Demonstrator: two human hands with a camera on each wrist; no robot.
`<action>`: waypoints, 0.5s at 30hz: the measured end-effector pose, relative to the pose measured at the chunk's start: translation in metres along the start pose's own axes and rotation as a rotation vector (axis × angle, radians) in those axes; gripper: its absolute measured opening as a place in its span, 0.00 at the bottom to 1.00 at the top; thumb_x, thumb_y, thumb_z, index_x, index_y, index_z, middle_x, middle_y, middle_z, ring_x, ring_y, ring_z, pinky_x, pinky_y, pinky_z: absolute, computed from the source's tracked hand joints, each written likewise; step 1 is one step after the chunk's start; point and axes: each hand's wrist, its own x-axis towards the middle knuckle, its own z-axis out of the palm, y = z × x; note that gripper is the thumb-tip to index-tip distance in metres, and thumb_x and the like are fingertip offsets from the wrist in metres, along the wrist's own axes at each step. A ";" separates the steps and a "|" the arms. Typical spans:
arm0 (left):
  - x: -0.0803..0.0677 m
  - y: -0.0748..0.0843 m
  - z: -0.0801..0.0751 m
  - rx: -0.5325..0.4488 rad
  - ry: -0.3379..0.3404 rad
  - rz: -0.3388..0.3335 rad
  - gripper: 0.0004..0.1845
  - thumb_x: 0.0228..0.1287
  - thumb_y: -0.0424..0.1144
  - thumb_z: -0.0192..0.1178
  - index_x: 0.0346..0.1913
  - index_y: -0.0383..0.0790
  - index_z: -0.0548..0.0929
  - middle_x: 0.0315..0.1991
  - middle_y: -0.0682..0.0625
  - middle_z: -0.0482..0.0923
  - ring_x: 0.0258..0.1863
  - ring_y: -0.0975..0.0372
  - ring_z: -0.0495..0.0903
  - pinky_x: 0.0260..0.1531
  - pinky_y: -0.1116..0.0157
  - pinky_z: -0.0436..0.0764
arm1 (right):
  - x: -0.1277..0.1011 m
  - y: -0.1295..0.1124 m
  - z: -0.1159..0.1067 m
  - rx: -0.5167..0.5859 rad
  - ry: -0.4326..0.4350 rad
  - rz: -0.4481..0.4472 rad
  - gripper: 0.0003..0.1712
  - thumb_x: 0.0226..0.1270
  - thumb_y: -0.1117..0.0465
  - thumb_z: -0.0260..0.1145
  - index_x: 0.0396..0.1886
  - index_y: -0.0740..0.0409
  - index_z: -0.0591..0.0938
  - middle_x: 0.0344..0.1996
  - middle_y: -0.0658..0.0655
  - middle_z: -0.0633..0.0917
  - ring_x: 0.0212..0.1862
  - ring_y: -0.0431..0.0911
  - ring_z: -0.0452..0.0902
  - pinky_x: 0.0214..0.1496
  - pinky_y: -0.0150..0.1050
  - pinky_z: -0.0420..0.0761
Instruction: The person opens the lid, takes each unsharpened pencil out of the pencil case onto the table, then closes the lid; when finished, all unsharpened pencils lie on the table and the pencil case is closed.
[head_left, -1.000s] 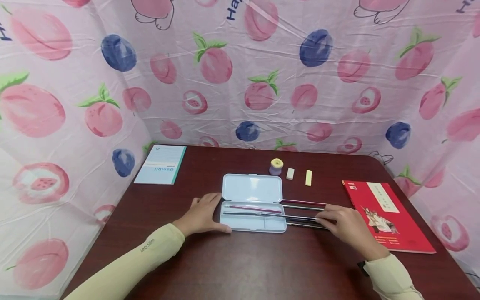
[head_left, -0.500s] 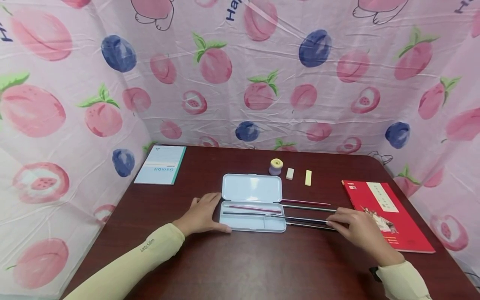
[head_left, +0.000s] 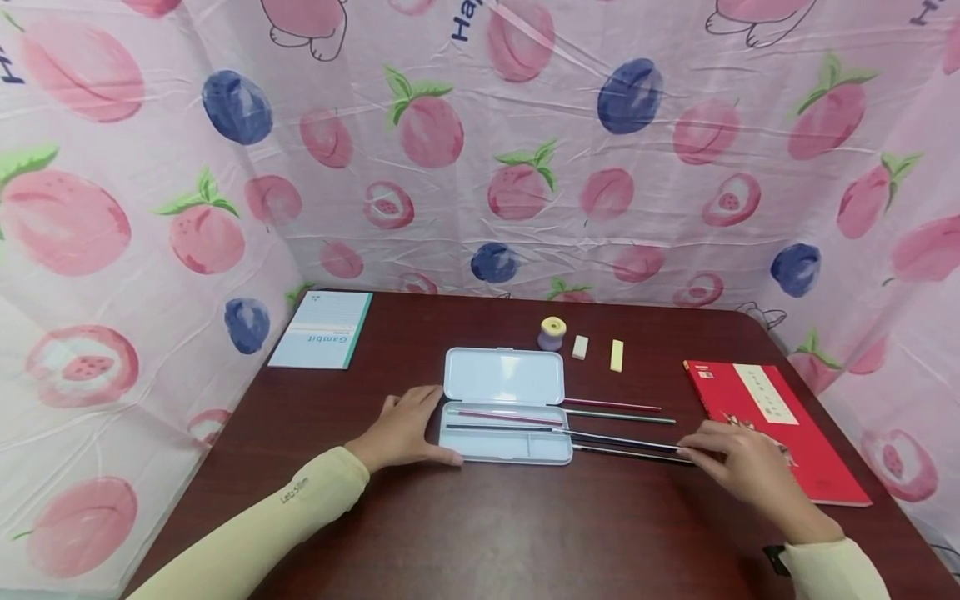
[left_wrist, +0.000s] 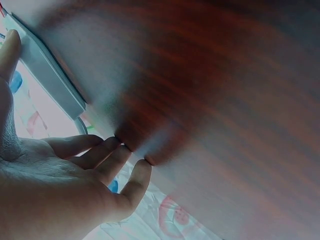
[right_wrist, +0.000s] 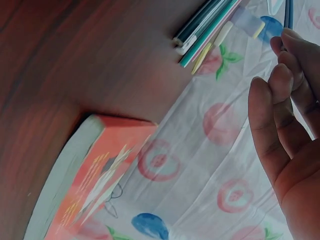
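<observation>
My right hand point(head_left: 738, 467) pinches the right end of a dark pencil point(head_left: 618, 438) between thumb and fingers. The pencil's left end overlaps the right part of an open light-blue pencil case point(head_left: 487, 447). Inside the case lie a pink pencil point(head_left: 510, 417) and a dark pencil point(head_left: 487, 427). At the case's left end rests my left hand point(head_left: 401, 433), its thumb along the front corner and its fingers near the back corner. In the left wrist view, the fingers point(left_wrist: 107, 155) reach down to the table beside the case point(left_wrist: 50, 70).
Right of the case lie a pink pencil point(head_left: 615, 405), a green pencil point(head_left: 622, 416) and a black pencil point(head_left: 630, 454). Behind stand a yellow-and-purple spool-shaped thing point(head_left: 552, 335), a white eraser point(head_left: 580, 347) and a yellow block point(head_left: 617, 356). A red book point(head_left: 817, 442) is right, a notebook point(head_left: 318, 333) left.
My right hand has moved to the right with the dark pencil, drawing its left end along to the case's right edge. The left hand and the case have stayed in place.
</observation>
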 end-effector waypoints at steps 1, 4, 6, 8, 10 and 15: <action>0.000 0.000 0.000 -0.001 0.000 0.000 0.69 0.46 0.72 0.79 0.83 0.35 0.61 0.81 0.41 0.65 0.82 0.47 0.63 0.69 0.41 0.65 | -0.002 0.001 -0.001 -0.012 -0.004 0.007 0.20 0.34 0.60 0.91 0.34 0.48 0.95 0.27 0.40 0.87 0.28 0.30 0.74 0.32 0.37 0.78; 0.000 0.001 -0.001 -0.004 -0.002 0.001 0.69 0.46 0.72 0.80 0.83 0.35 0.61 0.81 0.41 0.65 0.82 0.47 0.62 0.70 0.42 0.65 | -0.007 0.005 -0.002 -0.013 -0.003 0.018 0.20 0.34 0.60 0.91 0.33 0.47 0.95 0.27 0.39 0.87 0.29 0.31 0.75 0.35 0.36 0.79; 0.000 0.001 -0.001 -0.006 -0.002 0.000 0.69 0.46 0.72 0.80 0.83 0.35 0.61 0.81 0.41 0.65 0.82 0.47 0.62 0.69 0.42 0.65 | -0.010 0.007 -0.004 -0.016 0.005 0.016 0.21 0.33 0.61 0.91 0.33 0.47 0.95 0.27 0.39 0.87 0.29 0.32 0.76 0.36 0.31 0.78; 0.000 0.001 -0.001 -0.005 -0.004 -0.004 0.69 0.46 0.72 0.80 0.83 0.34 0.60 0.81 0.41 0.65 0.82 0.47 0.62 0.69 0.42 0.65 | -0.013 0.010 -0.005 -0.010 0.008 0.023 0.21 0.32 0.62 0.91 0.33 0.46 0.95 0.28 0.39 0.87 0.30 0.35 0.78 0.38 0.27 0.76; 0.000 0.001 -0.001 -0.006 -0.006 -0.007 0.69 0.46 0.72 0.80 0.83 0.34 0.60 0.81 0.41 0.65 0.82 0.47 0.63 0.69 0.42 0.65 | -0.015 0.012 -0.006 -0.016 0.012 0.027 0.22 0.31 0.62 0.91 0.32 0.45 0.95 0.28 0.39 0.88 0.33 0.40 0.83 0.41 0.24 0.77; 0.000 0.001 -0.001 -0.007 -0.009 -0.007 0.69 0.46 0.72 0.80 0.83 0.35 0.60 0.81 0.40 0.65 0.82 0.47 0.62 0.70 0.42 0.64 | -0.021 0.016 -0.009 -0.033 0.028 0.025 0.21 0.31 0.57 0.91 0.31 0.42 0.94 0.27 0.36 0.85 0.37 0.47 0.87 0.43 0.26 0.79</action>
